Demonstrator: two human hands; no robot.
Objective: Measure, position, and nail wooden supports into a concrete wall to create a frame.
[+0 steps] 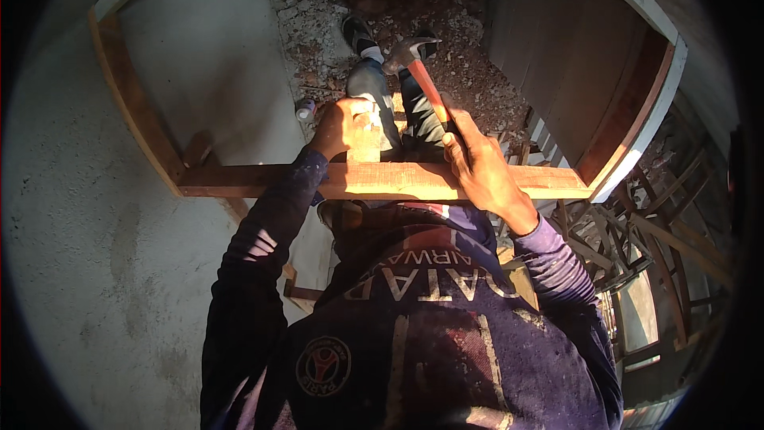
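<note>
Claw hammer (427,84) with dull grey head (405,53) and red, black-ended handle (422,74).

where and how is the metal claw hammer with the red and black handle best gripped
Probably best by the dark grip at the near end of the red-and-black-handled metal claw hammer, coming from the near right: the handle slants that way, while the metal head lies at its far left end. The bare right hand holds it there.
</note>
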